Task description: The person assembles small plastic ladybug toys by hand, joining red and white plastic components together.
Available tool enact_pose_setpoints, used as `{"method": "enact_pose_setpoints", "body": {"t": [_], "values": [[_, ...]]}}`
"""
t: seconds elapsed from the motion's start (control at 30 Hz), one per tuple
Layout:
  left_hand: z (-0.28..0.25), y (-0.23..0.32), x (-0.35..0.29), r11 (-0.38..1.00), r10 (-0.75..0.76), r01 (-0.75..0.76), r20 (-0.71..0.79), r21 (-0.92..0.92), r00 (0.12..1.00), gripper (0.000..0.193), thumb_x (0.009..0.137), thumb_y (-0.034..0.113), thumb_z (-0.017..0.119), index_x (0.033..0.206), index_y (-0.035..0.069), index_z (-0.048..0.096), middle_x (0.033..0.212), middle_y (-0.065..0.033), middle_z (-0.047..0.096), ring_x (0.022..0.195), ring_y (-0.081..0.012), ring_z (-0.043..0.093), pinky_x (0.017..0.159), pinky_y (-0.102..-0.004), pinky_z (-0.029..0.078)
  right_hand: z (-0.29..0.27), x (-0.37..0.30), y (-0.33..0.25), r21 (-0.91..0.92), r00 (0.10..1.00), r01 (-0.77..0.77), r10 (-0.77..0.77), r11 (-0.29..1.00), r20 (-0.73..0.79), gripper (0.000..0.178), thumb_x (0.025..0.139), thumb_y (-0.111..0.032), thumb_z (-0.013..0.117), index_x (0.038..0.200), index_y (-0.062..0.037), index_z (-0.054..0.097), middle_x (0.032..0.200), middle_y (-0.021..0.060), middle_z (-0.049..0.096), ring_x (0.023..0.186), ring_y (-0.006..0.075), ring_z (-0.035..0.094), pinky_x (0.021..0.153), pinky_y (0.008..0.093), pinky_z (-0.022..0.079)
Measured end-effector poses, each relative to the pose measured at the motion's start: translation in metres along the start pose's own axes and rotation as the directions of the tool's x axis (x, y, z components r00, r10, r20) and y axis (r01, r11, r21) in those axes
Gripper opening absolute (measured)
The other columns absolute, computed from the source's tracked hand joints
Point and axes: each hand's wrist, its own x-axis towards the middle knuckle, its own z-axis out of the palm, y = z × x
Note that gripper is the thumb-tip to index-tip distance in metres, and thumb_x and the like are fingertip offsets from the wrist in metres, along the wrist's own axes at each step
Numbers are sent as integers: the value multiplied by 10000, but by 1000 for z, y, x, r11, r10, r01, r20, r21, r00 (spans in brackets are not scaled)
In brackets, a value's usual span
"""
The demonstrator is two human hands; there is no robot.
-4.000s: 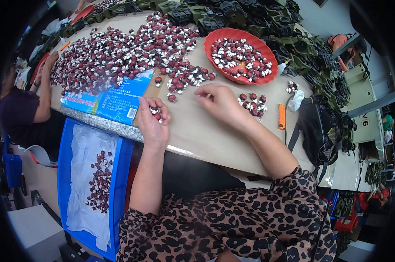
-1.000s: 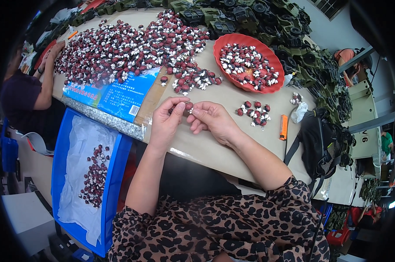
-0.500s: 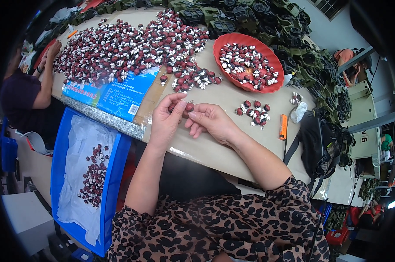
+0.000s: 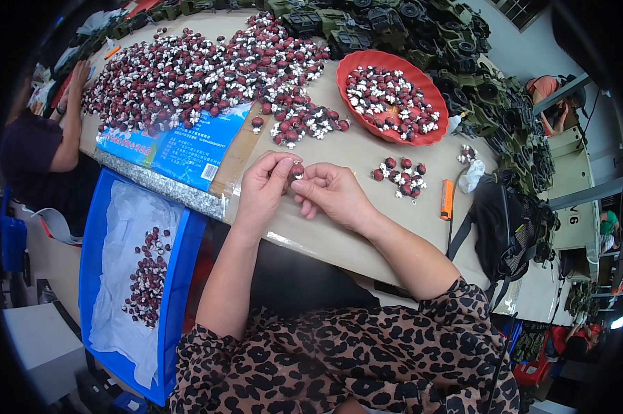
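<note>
A small red-headed figurine (image 4: 297,170) with a little loop on top is held up between my two hands above the table's near edge. The fingertips of my left hand (image 4: 262,193) pinch it from the left. My right hand (image 4: 337,198) has its thumb and bent fingers closed on its lower right side, partly hiding it. Beyond my hands spreads a large heap of similar red, white and black figurines (image 4: 187,76). A smaller group of figurines (image 4: 404,181) lies right of my right hand. More fill a red scalloped dish (image 4: 432,136) behind that group.
A blue printed sheet (image 4: 177,159) lies under the heap's near edge. At right are an orange oblong object (image 4: 447,200) and a black bag (image 4: 501,228). Green toy vehicles (image 4: 463,90) line the back. A blue bin (image 4: 177,276) stands lower left; a co-worker (image 4: 39,148) sits beyond.
The figurine has turned upright between my fingertips, its loop now showing on top. My left fingers have shifted slightly down. The co-worker's hand at left has moved a little.
</note>
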Motion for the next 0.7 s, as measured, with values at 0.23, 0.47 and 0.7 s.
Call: {"method": "enact_pose_setpoints", "body": {"t": [0.23,0.47,0.7], "values": [[0,0,0,999,38,-39,13,20,999,147,876,115,471,874,12,575,738,-1,533,640,-39,464,551,-173,382,0,0,0,-11,1000,6,-6,1000,0,201,836,-167,555,889,24,527,706,60,572,558,86,544,504,201,462],[-1,8,-2,992,-77,82,55,-98,995,164,867,173,506,931,28,551,744,10,519,636,-22,471,539,-148,405,-1,0,-2,-1,1000,7,-7,1000,-13,200,835,-161,555,906,24,525,709,54,572,564,85,547,505,192,459],[-7,4,4,993,-79,83,49,-87,996,136,842,209,545,856,74,536,660,30,476,512,-37,422,409,-161,302,-12,9,3,-455,961,223,-274,862,-48,185,779,-113,591,885,26,530,680,49,572,555,106,554,492,228,448]]}}
